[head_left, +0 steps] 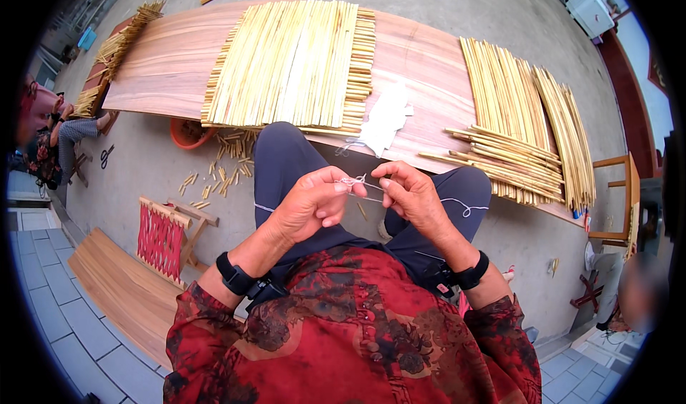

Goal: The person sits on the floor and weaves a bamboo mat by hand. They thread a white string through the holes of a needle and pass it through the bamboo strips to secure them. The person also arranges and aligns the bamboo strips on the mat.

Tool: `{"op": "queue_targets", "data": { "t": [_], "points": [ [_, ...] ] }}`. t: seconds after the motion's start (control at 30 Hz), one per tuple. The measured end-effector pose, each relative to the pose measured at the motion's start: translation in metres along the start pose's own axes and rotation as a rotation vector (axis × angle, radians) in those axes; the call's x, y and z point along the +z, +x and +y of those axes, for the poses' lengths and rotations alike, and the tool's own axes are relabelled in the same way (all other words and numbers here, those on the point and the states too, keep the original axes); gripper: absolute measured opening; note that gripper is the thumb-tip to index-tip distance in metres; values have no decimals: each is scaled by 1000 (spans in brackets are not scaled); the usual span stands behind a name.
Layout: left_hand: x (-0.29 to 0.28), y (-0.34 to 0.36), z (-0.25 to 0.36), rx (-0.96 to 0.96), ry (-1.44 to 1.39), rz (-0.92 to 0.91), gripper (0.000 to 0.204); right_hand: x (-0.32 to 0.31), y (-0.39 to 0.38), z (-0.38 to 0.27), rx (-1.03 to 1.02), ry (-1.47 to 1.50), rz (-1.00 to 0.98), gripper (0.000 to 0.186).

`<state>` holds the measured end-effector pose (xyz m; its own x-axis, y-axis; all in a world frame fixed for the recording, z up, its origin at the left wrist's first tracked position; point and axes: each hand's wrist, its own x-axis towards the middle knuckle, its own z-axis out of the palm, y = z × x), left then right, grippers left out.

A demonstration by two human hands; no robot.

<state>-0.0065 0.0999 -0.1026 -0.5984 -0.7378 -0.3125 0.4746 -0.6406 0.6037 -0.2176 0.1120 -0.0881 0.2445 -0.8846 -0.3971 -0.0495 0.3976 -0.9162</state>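
Observation:
Above my lap, my left hand [316,202] pinches white string [351,181] between thumb and index finger. Close by on the right, my right hand [409,195] grips the same string with its fingertips pressed together. The string looks looped and tangled between the two hands. A loose length of string [466,208] trails over my right thigh, and a short piece shows by my left thigh. Just beyond my knees lies a white cloth or glove [386,120] at the table's near edge, with some string beside it.
A wood-grain table [161,64] carries a wide mat of pale sticks [286,64] and more stick bundles [511,111] at right. Underneath sits an orange basin [189,134] near scattered stick offcuts [229,168]. A folding stool [171,236], scissors [106,156] and a seated person [68,136] are at left.

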Motion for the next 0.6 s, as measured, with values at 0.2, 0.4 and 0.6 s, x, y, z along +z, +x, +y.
{"op": "queue_targets", "data": {
  "t": [0.2, 0.4, 0.6],
  "points": [
    [-4, -1, -1, -32, -87, -102, 13, 1, -1, 1, -82, -62, -53, 18],
    [-2, -3, 5, -68, -67, -99, 13, 2, 8, 12, -546, -454, -87, 20],
    [-7, -2, 3, -65, -96, -130, 12, 14, 0, -1, -414, -614, -16, 26]
  ]
}}
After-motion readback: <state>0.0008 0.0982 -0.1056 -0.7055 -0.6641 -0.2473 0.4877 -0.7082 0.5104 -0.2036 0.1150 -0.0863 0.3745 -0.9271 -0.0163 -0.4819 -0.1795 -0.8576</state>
